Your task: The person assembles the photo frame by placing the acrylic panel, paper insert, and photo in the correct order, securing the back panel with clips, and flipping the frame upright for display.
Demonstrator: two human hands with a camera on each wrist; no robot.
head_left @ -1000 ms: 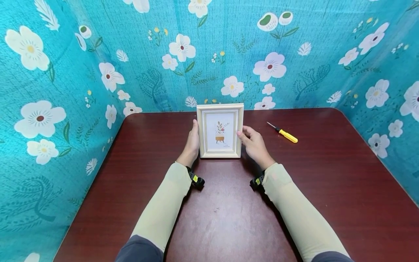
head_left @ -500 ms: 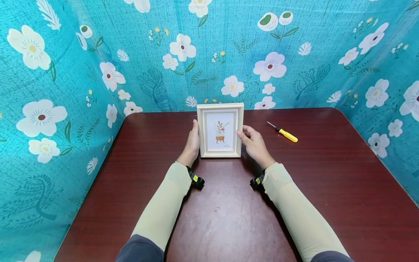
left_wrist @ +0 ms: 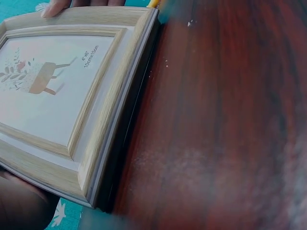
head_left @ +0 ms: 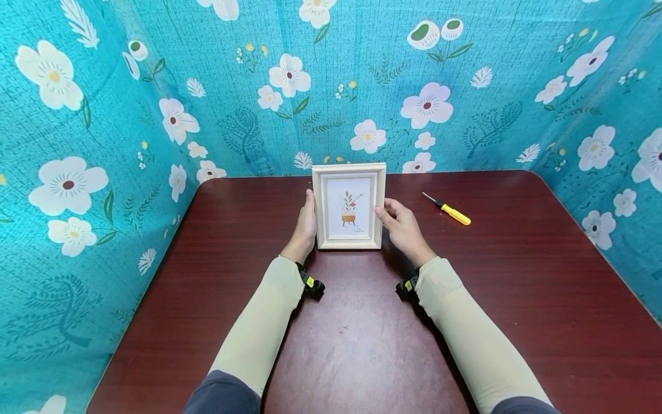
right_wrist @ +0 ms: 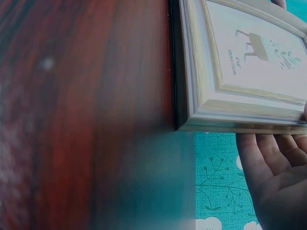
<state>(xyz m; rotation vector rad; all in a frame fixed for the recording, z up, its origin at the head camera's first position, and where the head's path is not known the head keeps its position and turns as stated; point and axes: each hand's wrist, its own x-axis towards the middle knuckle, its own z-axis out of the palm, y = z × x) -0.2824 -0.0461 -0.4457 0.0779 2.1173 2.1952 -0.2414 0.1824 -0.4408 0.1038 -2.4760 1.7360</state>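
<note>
A cream wooden picture frame stands upright at the far middle of the table, its lower edge at the tabletop. Behind its front is a print of a potted plant; the wrist views show size lettering on it. My left hand holds the frame's left side, thumb pointing up along the edge; its other fingers are mostly hidden behind. On the right side, my right hand grips the frame with the thumb on the front edge and the fingers behind. In the right wrist view, several fingers of that hand lie against the frame's side.
A screwdriver with a yellow handle lies on the dark red-brown table, right of the frame. Teal floral cloth hangs close behind the table and along both sides. Each wrist wears a black camera strap.
Both hands keep the same hold and the frame stays upright in place. The head view has shifted very slightly.
</note>
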